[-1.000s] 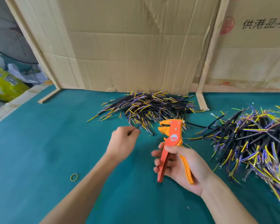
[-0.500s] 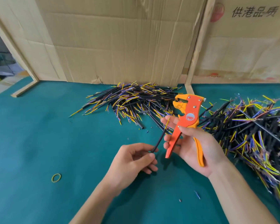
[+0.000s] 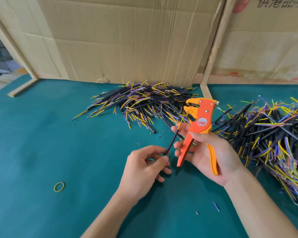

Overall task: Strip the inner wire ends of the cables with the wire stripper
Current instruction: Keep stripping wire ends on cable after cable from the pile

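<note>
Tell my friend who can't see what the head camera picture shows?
A person's right hand holds an orange wire stripper while the left hand pinches a thin black cable, its yellow tip pointing up toward the tool. Two piles of cables lie behind on a green table.

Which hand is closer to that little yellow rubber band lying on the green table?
Left. The left hand, pinching a black cable, is just right of the rubber band; the right hand, gripping the wire stripper, is farther right.

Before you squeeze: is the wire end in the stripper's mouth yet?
Not yet. The cable, pinched by the left hand, ends below the wire stripper head; the right hand holds the handles spread.
</note>
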